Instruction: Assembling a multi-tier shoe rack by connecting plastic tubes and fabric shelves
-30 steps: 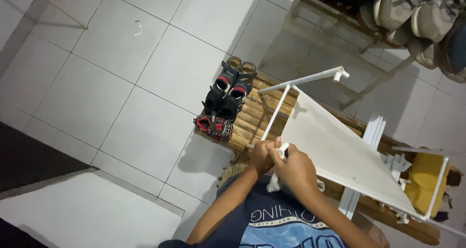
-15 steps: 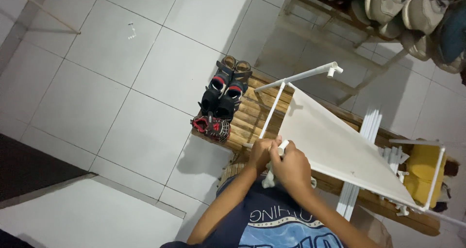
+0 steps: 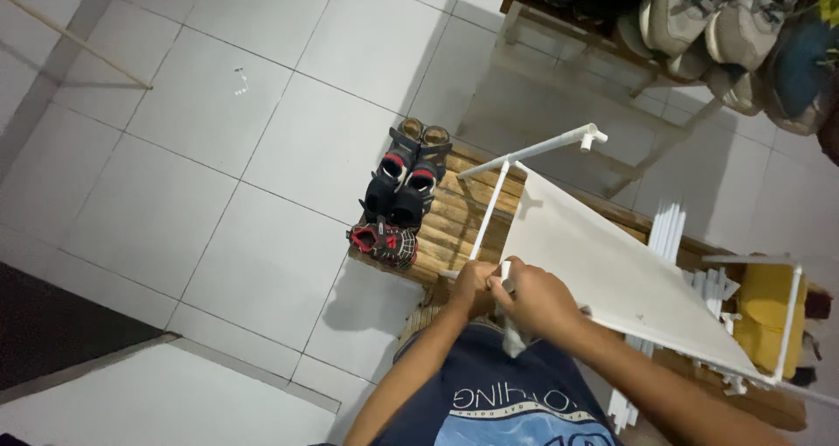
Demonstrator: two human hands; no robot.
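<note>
Little has been moved since a second ago: both hands have been kept clamped at the near corner of the white frame, with only a small shift of the fingers and of the view, so the same corner joint is judged to be under work.

Nearest, a dark blue shirt (image 3: 498, 402) with a pale print is seen at the bottom edge. Just beyond it, the left hand (image 3: 473, 287) is closed around the end of the thin white rod (image 3: 488, 212) where it meets the corner. The right hand (image 3: 539, 300) is pressed against it, fingers curled tight over a small white connector piece (image 3: 505, 273); how far that piece is seated cannot be told, as it is mostly covered.

From that corner the white fabric panel (image 3: 612, 271) is stretched away to the right, held tilted above the wooden slatted surface (image 3: 454, 228). Loose white tubes (image 3: 669, 232) are laid beyond the panel, and a yellow object (image 3: 769, 311) is seen at the right inside the frame's end.

To the left on the slats, a red and black patterned shoe (image 3: 384, 243) is set near, with a pair of black sandals (image 3: 406, 179) just beyond it. Farther off, the white tiled floor (image 3: 218, 166) is spread out, and at the far right a rack of shoes (image 3: 699, 27) is crowded with pale sneakers.
</note>
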